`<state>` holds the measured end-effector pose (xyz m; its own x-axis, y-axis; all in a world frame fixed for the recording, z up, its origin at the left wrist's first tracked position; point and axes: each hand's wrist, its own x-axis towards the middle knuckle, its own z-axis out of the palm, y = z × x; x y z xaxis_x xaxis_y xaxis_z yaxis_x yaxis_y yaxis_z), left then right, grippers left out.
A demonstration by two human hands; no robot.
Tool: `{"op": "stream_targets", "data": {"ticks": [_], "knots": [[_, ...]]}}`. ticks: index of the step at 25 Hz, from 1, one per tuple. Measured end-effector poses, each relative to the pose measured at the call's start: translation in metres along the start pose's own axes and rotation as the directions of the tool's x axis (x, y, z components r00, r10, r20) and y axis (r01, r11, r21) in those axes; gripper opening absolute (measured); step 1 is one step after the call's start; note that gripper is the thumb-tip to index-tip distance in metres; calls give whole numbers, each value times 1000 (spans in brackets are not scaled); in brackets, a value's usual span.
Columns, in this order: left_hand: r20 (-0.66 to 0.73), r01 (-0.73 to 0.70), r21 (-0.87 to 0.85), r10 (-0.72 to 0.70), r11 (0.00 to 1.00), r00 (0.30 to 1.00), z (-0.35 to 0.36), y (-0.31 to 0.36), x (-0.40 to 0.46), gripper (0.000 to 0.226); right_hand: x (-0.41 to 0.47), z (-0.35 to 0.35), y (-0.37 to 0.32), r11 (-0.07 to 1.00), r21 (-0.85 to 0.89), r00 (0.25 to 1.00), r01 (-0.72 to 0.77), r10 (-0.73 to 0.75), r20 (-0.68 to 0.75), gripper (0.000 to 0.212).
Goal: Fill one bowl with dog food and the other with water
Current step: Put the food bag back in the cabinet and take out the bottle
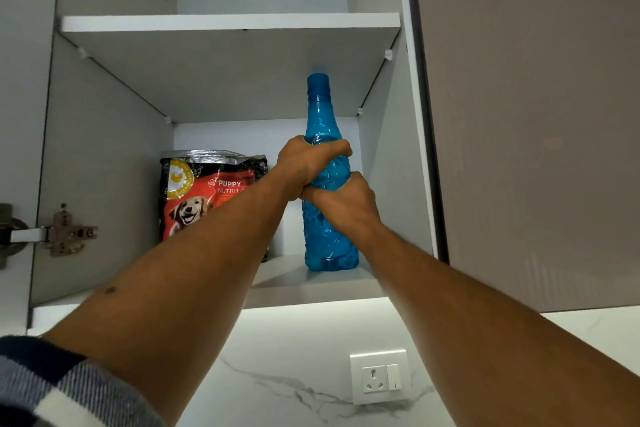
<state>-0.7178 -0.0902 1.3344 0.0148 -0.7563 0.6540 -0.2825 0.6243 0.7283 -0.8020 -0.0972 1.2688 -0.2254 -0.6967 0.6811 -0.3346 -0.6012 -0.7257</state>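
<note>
Blue textured plastic water bottle [323, 121] stands upright at frame centre on the lower shelf [311, 282] of the white cupboard, long axis vertical, cap upward. Left hand [304, 163] and right hand [346, 203] both wrap its middle. Red puppy-food bag [199, 191] stands left of it.

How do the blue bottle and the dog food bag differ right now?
The blue bottle is tall, slim, translucent plastic; the dog food bag is squat, opaque red and black with a foil top. The left hand and right hand both grip the bottle; the bag is untouched. The bottle stands right of the bag. Both sit upright on the lower cabinet shelf.
</note>
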Motion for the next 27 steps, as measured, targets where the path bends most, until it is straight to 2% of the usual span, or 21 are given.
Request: {"op": "stream_targets", "data": {"ticks": [8, 11, 14, 18, 22, 27], "knots": [[17, 1, 45, -2, 999, 1000, -13, 17, -19, 66, -31, -10, -13, 997, 79, 999, 9, -12, 45, 64], [98, 67, 60, -72, 996, 993, -20, 28, -23, 70, -38, -15, -18, 993, 114, 997, 18, -26, 72, 62], [113, 126, -21, -123, 992, 986, -20, 42, -29, 75, -43, -18, -21, 990, 143, 996, 10, -23, 90, 61], [54, 103, -142, -96, 985, 994, -18, 52, -33, 64, -48, -19, -21, 989, 148, 994, -5, -11, 105, 64], [28, 63, -149, -59, 987, 998, -19, 54, -40, 54, -56, -23, -28, 989, 147, 994, -12, -4, 107, 62], [20, 49, -170, -47, 984, 999, -25, 62, -52, 53, -84, -25, -27, 989, 132, 993, -61, 48, 104, 66]]}}
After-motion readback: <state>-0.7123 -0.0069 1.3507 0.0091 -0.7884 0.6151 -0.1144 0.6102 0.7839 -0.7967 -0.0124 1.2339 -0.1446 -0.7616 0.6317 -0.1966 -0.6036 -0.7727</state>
